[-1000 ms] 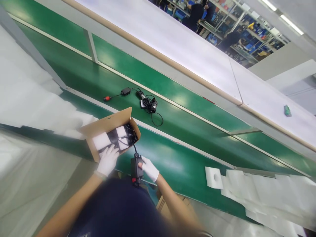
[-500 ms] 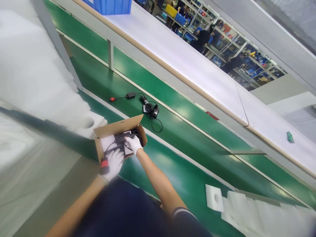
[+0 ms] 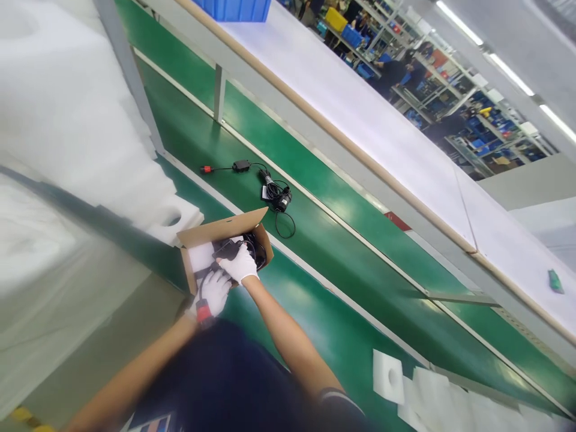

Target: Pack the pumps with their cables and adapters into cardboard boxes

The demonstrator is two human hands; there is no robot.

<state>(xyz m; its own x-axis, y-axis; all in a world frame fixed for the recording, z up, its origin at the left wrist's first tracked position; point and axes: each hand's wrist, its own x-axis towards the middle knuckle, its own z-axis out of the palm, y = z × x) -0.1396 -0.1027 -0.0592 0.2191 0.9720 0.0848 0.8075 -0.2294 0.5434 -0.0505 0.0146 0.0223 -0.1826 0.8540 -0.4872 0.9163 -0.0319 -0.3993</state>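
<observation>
An open cardboard box (image 3: 225, 226) holds a white foam piece (image 3: 201, 257), a black rectangular module (image 3: 227, 248) and a coiled black cable (image 3: 258, 249). My gloved right hand (image 3: 242, 264) reaches in over the module, thumb on its near side and fingers partly hidden, gripping it. My gloved left hand (image 3: 215, 294) lies at the box's near edge, fingers stretched out against the module. Across the back of that hand runs a cable with a red and black connector (image 3: 203, 310), resting near the wrist.
Beyond the box, a black corded device (image 3: 282, 199) with an inline box and red plug lies on the green surface (image 3: 342, 288). White foam sheets are stacked left (image 3: 108, 138) and lower right (image 3: 450, 396). A raised white shelf (image 3: 360, 114) carries a blue bin (image 3: 238, 9).
My right hand has shifted left and nearer my left hand over the module. The red connector has swung inward across my left wrist. The view has tilted slightly.
</observation>
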